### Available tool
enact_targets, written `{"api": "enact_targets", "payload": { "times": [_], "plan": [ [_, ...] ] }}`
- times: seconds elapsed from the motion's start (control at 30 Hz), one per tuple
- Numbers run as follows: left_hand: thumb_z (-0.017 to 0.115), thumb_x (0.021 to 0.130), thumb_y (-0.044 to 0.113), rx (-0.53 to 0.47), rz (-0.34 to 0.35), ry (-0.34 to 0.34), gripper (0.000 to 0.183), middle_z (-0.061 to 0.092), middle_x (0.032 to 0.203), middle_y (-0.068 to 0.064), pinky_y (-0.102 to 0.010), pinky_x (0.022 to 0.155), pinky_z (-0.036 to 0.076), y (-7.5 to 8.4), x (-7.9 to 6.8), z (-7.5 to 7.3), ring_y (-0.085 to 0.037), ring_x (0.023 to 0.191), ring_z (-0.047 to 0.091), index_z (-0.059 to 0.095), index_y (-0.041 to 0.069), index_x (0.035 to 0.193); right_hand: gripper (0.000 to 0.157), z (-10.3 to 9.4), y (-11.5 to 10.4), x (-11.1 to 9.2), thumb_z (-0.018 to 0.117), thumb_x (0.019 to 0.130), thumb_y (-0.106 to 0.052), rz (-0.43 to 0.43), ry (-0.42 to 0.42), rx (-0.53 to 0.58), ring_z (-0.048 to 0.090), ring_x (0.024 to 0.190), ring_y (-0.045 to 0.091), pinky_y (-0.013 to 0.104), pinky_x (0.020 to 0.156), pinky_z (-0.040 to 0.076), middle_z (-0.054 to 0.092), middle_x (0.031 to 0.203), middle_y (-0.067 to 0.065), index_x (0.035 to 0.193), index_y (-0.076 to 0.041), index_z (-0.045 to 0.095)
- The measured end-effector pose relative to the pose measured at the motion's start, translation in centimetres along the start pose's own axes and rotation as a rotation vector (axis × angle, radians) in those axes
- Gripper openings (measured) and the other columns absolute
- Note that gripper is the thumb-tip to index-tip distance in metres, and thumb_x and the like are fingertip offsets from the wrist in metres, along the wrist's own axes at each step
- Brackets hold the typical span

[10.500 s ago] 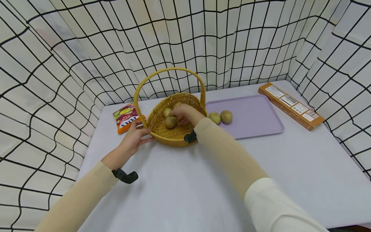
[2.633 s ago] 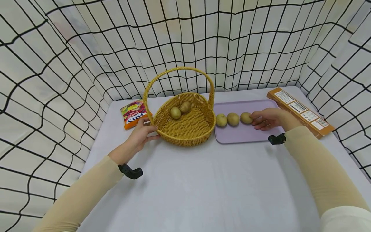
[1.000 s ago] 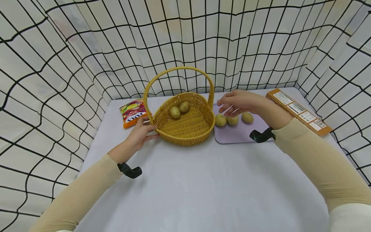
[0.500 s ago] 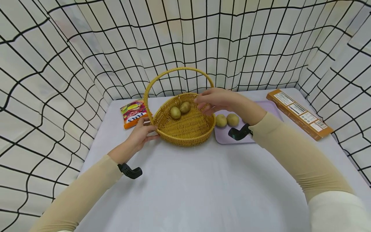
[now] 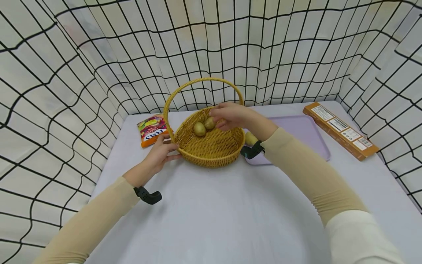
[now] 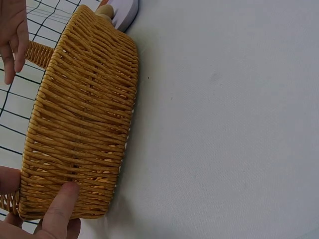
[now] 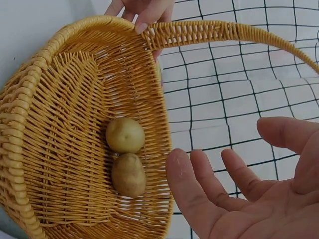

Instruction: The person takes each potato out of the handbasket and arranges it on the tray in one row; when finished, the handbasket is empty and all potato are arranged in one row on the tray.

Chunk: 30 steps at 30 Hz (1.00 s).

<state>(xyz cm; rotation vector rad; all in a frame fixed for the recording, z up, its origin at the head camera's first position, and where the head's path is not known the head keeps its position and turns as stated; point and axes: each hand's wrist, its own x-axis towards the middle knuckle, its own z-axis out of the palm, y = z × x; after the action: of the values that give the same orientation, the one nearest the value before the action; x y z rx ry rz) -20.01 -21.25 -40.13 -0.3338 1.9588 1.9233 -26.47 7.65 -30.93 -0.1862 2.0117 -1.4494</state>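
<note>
My left hand [image 5: 160, 152] grips the left end of the yellow wicker basket [image 5: 211, 148], near the foot of its tall handle. In the left wrist view a finger [image 6: 62, 206] lies along the basket's outer wall. My right hand [image 5: 230, 115] hovers over the basket's right side, fingers spread and holding nothing. Two potatoes lie against the back wall inside: a round potato [image 7: 125, 135] and a longer potato [image 7: 129, 175], which touch or nearly touch. Right of the basket, a potato [image 5: 250, 139] shows on the lilac tray [image 5: 296, 135]; my right arm hides part of the tray.
A colourful candy bag [image 5: 151, 129] lies behind my left hand. At the back right, an orange-brown box [image 5: 341, 131] stretches along the tray's right edge. Black netting over white cloth [image 5: 217, 47] rises behind and at both sides of the white table [image 5: 197, 212].
Three potatoes were in the basket first; later two, with three on the tray. My right hand left the tray's third potato, moving left over the basket. My left hand still grips it.
</note>
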Motion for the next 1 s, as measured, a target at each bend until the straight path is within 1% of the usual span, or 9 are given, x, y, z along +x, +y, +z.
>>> {"api": "enact_targets", "payload": {
  "times": [0.1, 0.27, 0.43, 0.63, 0.87, 1.0],
  "plan": [
    [0.05, 0.105, 0.006, -0.003, -0.004, 0.0, 0.065, 0.02, 0.164, -0.019, -0.047, 0.112, 0.049, 0.0, 0.0, 0.0, -0.036, 0.144, 0.04, 0.013, 0.012, 0.158, 0.053, 0.0, 0.2, 1.0, 0.055, 0.106, -0.03, 0.025, 0.023, 0.023, 0.057, 0.13, 0.035, 0.043, 0.11, 0.054, 0.051, 0.15, 0.018, 0.153, -0.009, 0.041],
    [0.05, 0.105, 0.006, -0.009, -0.006, 0.0, 0.063, 0.02, 0.164, -0.018, -0.047, 0.111, 0.05, -0.1, 0.0, 0.0, -0.035, 0.144, 0.04, 0.015, 0.012, 0.157, 0.058, -0.1, 0.5, 2.3, 0.055, 0.107, -0.029, 0.079, 0.055, 0.078, 0.052, 0.138, 0.038, 0.044, 0.113, 0.051, 0.045, 0.157, 0.02, 0.158, -0.01, 0.036],
    [0.051, 0.105, 0.007, -0.001, -0.005, 0.004, 0.063, 0.02, 0.163, -0.018, -0.046, 0.11, 0.051, -0.1, 0.1, 0.0, -0.036, 0.144, 0.04, 0.016, 0.013, 0.157, 0.061, -0.2, 0.7, 3.1, 0.057, 0.106, -0.028, 0.122, 0.102, 0.116, 0.05, 0.139, 0.039, 0.045, 0.114, 0.05, 0.044, 0.158, 0.021, 0.16, -0.012, 0.034],
    [0.051, 0.105, 0.007, 0.001, -0.007, 0.01, 0.063, 0.021, 0.163, -0.017, -0.047, 0.109, 0.051, -0.1, 0.3, 0.0, -0.037, 0.145, 0.04, 0.016, 0.013, 0.157, 0.063, -0.2, 1.1, 4.1, 0.059, 0.105, -0.028, 0.164, 0.141, 0.135, 0.051, 0.139, 0.039, 0.043, 0.11, 0.053, 0.044, 0.157, 0.021, 0.16, -0.013, 0.034],
    [0.051, 0.105, 0.006, -0.008, -0.01, 0.007, 0.063, 0.02, 0.163, -0.017, -0.048, 0.11, 0.051, -0.2, 0.3, 0.0, -0.037, 0.146, 0.039, 0.016, 0.013, 0.157, 0.066, 0.0, 1.5, 5.2, 0.062, 0.102, -0.028, 0.222, 0.186, 0.202, 0.05, 0.141, 0.039, 0.043, 0.114, 0.05, 0.044, 0.157, 0.021, 0.16, -0.012, 0.034],
    [0.051, 0.105, 0.006, -0.017, -0.007, 0.006, 0.063, 0.02, 0.163, -0.017, -0.048, 0.11, 0.051, -0.1, 0.2, -0.1, -0.037, 0.146, 0.039, 0.016, 0.013, 0.156, 0.066, 0.1, 1.7, 5.5, 0.061, 0.103, -0.027, 0.22, 0.208, 0.234, 0.048, 0.142, 0.04, 0.045, 0.117, 0.048, 0.043, 0.158, 0.022, 0.161, -0.012, 0.033]
  ]
}}
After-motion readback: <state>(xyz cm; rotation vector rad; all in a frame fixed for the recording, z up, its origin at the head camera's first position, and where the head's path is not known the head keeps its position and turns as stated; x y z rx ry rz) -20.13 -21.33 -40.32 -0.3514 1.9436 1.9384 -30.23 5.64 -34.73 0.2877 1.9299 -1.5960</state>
